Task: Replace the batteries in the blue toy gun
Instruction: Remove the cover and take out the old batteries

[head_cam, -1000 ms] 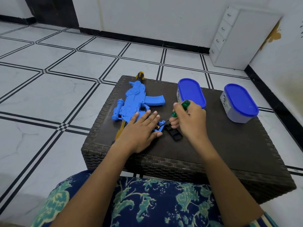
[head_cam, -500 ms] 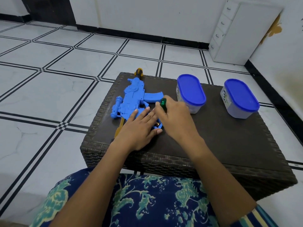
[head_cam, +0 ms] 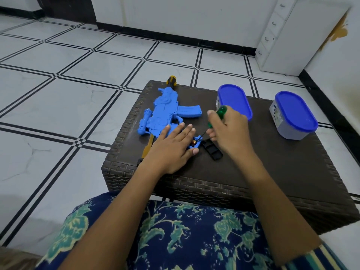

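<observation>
The blue toy gun (head_cam: 165, 112) lies on the left part of a dark woven table (head_cam: 272, 168), muzzle away from me. My left hand (head_cam: 173, 147) rests flat on its rear half, fingers spread, pinning it down. My right hand (head_cam: 228, 133) grips a green-handled screwdriver (head_cam: 221, 114); its thin shaft points down-left into the open battery compartment (head_cam: 195, 143), where a copper-coloured battery end shows. A black battery cover (head_cam: 212, 151) lies loose on the table just right of the compartment.
Two grey tubs with blue lids stand on the table, one (head_cam: 234, 101) behind my right hand, one (head_cam: 294, 115) at the far right. A white drawer unit (head_cam: 282, 41) stands on the tiled floor by the wall. My patterned lap fills the foreground.
My right hand with the screwdriver went left over the gun, then came back right and lifted, uncovering the black cover again. My left hand stayed flat on the gun.
</observation>
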A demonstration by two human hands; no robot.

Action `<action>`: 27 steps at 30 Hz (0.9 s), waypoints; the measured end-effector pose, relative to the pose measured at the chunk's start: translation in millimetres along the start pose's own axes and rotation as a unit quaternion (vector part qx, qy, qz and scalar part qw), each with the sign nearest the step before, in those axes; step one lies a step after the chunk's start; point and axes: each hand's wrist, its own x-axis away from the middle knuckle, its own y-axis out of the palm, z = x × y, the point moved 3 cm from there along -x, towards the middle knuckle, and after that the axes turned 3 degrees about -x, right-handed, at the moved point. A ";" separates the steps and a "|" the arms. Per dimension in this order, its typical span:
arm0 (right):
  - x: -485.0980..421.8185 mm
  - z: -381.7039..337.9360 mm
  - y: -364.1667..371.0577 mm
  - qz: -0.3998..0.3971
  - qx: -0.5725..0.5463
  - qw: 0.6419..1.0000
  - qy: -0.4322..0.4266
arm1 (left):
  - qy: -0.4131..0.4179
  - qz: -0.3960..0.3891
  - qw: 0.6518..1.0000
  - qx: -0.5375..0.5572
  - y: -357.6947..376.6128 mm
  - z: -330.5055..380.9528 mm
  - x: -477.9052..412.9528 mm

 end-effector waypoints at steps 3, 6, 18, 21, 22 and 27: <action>3.2 -6.3 12.5 -0.032 0.056 0.997 -0.043 | 0.001 0.008 1.000 0.004 1.1 0.2 0.6; -1.9 4.8 0.3 -0.002 -0.055 0.997 0.055 | 0.002 0.011 1.000 0.004 2.3 -0.3 -0.1; 2.3 34.4 -13.6 0.019 -0.329 0.909 0.257 | -0.036 0.123 0.988 0.087 -2.0 4.1 -5.7; 2.3 31.9 -14.7 0.029 -0.341 0.906 0.248 | -0.045 0.174 0.978 0.102 -3.7 3.2 -9.8; 1.7 31.6 -16.6 0.044 -0.344 0.906 0.242 | -0.045 0.193 0.973 0.117 -5.3 2.6 -9.8; 0.8 34.6 -50.3 0.227 -0.285 0.922 0.133 | -0.053 0.350 0.892 0.281 -27.8 10.8 -2.9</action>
